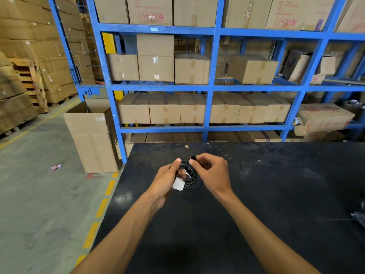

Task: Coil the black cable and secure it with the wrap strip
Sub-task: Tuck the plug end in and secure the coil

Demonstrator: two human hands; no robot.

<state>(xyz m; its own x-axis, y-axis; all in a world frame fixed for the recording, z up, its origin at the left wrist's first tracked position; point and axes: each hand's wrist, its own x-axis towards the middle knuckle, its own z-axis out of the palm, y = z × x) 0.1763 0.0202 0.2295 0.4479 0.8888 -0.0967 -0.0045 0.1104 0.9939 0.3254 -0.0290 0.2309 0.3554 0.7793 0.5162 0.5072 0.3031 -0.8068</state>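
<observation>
Black cable (190,172) mostly coiled, gripped by left hand (167,177), end pinched by right hand (212,171); wrap strip unfastened.

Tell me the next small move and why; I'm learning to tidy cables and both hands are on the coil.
Probably tuck the end into the loops. The left hand holds the cable coiled above the table, a white piece at its fingers, perhaps the strip. The right hand pinches the black end, still free at the top, so wrapping now looks premature.
</observation>
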